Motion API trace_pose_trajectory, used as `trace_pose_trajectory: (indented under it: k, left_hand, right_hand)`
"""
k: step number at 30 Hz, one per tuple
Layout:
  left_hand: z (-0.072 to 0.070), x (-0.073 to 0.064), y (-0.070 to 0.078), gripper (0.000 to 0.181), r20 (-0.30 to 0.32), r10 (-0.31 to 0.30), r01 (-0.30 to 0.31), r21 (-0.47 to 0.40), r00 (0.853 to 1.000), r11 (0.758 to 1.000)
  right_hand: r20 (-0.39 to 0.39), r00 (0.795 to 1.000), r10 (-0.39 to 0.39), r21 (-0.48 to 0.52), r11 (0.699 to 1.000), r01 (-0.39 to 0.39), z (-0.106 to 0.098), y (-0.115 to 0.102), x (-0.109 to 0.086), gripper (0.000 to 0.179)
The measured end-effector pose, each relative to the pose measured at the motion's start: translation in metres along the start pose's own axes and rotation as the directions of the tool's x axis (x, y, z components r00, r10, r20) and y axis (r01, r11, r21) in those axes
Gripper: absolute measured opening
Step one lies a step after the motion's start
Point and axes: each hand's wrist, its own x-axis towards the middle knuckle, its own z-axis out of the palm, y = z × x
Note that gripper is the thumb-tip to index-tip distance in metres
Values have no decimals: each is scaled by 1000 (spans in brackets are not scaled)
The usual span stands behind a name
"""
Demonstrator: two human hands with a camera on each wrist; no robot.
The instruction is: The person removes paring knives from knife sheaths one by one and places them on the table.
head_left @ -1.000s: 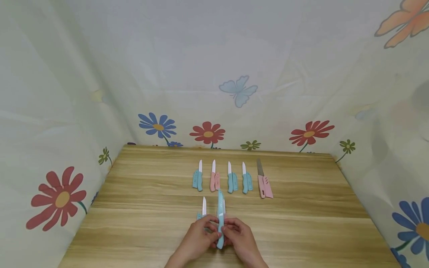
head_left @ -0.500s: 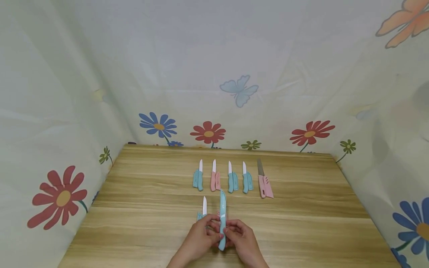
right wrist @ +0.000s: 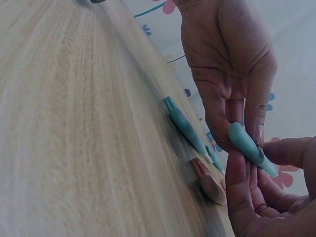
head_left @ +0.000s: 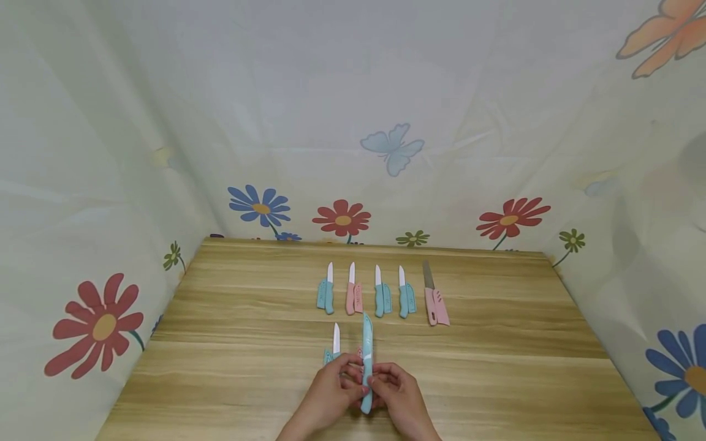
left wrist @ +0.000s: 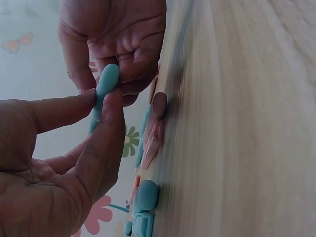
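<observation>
Both hands hold a light-blue knife (head_left: 368,343) upright in front of the person, above the table. Its blade part appears covered by a matching blue sheath. The left hand (head_left: 333,389) pinches the handle from the left, and the right hand (head_left: 401,392) pinches it from the right. In the left wrist view, the rounded handle end (left wrist: 108,79) sticks out between the fingers. Behind the hands on the table lie a blue-handled knife (head_left: 336,338) with its blue sheath (head_left: 328,356), partly covered by the left hand, and a pink item (head_left: 360,353), mostly hidden.
A row of knives with sheaths beside them lies farther back: a blue knife (head_left: 329,297), a pink knife (head_left: 350,298), two more blue ones, and a pink knife with a grey blade (head_left: 430,306). Flower-printed curtains (head_left: 309,122) enclose the wooden table (head_left: 496,367).
The held knife has shifted slightly right and stands straighter than a second ago. Both hands keep their grip, and the knives on the table have not moved.
</observation>
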Motion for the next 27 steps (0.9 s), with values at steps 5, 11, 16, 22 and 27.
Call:
trace_pose_trajectory:
  k: [5,11,16,22,27]
  left_hand:
    - [0,0,0,42,7,3,-3,3,1000,1000]
    - [-3,2,2,46,21,3,-3,12,1000,1000]
    - [-10,9,4,48,8,18,-18,26,1000,999]
    - [-15,20,9,39,-40,18,-19,-25,999,1000]
    - [-13,30,11,33,-72,19,-25,-84,997,996]
  right_hand:
    - [-1,1000,1,-4,1000,-1,0,1,0,40]
    - [4,1000,-6,2,1000,6,-2,-1,-2,40]
    - [-2,1000,-6,11,1000,6,-3,-3,-4,39]
    - [-9,1000,13,-16,1000,-13,-5,-3,-6,39]
    - [-7,1000,26,-27,999,-26,-6,-2,-8,39]
